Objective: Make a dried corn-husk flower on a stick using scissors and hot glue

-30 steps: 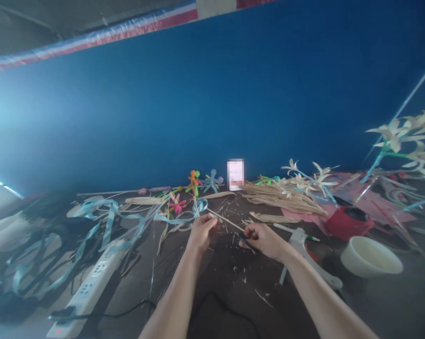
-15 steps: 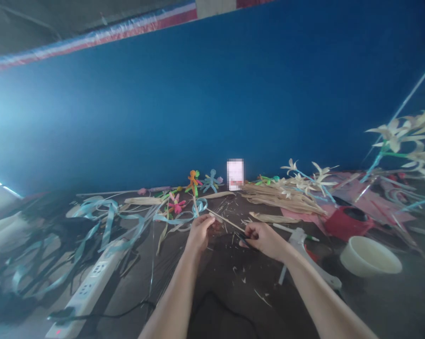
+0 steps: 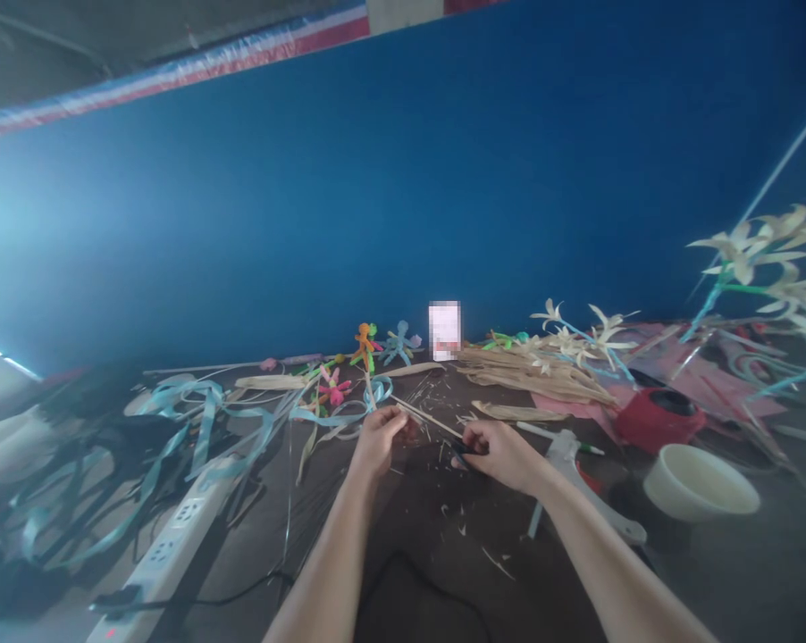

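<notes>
A thin pale strip (image 3: pixel 433 420), like a narrow piece of dried husk, stretches between my two hands above the dark table. My left hand (image 3: pixel 382 436) pinches its left end between thumb and fingertips. The fingers of my right hand (image 3: pixel 493 454) are closed at the strip's right end. A dark, slim tool (image 3: pixel 465 450) also shows under the right fingers; its kind is too hidden to tell. Small pale scraps (image 3: pixel 445 512) lie on the table below the hands. Just beyond my left hand sits a loop of light-blue ribbon (image 3: pixel 380 390).
A white hot glue gun (image 3: pixel 567 455), a cream bowl (image 3: pixel 701 484) and a red container (image 3: pixel 661 420) stand right. Dried husks (image 3: pixel 533 375) and pale husk flowers (image 3: pixel 610 332) lie behind. Leftward are a power strip (image 3: pixel 168 545) with its cord and tangled blue ribbons (image 3: pixel 208 415). Pipe-cleaner figures (image 3: pixel 365 344) stand by the blue wall.
Both hands keep almost the same place and hold on the strip. The view has shifted very slightly; nothing was taken up or let go.
</notes>
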{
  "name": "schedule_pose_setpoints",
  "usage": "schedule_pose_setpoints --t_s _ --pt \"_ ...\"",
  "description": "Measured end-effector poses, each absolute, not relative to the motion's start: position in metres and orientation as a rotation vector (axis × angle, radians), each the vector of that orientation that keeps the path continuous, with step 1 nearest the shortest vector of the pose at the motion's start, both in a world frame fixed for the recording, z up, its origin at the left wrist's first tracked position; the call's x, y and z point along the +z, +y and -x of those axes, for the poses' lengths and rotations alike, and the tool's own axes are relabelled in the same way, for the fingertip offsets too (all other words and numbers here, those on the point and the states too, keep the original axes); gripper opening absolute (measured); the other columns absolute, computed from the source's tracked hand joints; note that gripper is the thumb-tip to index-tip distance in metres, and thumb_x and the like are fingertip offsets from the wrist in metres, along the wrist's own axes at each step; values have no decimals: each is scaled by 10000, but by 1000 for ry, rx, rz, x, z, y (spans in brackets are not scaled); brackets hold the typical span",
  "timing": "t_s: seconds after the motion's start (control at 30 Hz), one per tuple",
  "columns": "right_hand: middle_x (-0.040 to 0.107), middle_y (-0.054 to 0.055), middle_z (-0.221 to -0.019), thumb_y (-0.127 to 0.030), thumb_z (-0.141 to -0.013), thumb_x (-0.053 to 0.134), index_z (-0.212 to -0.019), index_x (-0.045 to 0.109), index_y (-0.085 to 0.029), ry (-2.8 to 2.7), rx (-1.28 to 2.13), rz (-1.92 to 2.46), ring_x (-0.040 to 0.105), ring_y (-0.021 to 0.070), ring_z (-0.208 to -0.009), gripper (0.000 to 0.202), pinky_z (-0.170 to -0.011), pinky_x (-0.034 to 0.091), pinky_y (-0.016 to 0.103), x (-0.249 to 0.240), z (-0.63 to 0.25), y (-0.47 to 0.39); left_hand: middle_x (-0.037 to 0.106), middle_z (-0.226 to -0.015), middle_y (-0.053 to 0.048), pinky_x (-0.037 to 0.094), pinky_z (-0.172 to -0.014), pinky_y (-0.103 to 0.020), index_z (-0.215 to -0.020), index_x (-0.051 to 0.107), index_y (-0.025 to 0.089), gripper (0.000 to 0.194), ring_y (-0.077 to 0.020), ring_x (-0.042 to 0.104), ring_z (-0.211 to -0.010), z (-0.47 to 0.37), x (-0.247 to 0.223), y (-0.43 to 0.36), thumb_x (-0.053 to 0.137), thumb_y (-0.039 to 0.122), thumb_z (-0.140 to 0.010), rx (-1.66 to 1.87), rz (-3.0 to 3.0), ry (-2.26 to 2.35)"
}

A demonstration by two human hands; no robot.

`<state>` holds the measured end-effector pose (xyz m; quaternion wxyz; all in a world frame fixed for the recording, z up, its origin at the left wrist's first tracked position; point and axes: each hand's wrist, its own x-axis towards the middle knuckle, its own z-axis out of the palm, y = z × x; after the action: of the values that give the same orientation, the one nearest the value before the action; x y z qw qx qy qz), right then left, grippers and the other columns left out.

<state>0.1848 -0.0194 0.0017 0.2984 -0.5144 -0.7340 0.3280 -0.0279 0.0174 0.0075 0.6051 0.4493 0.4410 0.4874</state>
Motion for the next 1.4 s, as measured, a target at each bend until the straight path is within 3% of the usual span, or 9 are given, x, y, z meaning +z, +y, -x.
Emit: schedule_pose_setpoints --t_s 1.4 --pt "434 -70 -453 -409 -621 649 -609 497 -170 -1858 1001 1343 361 74 -424 283 -402 233 189 -2 -181 -19 628 -591 -18 378 -473 -207 -600 585 141 137 -100 535 -478 25 2 14 609 270 -639 982 -1080 993"
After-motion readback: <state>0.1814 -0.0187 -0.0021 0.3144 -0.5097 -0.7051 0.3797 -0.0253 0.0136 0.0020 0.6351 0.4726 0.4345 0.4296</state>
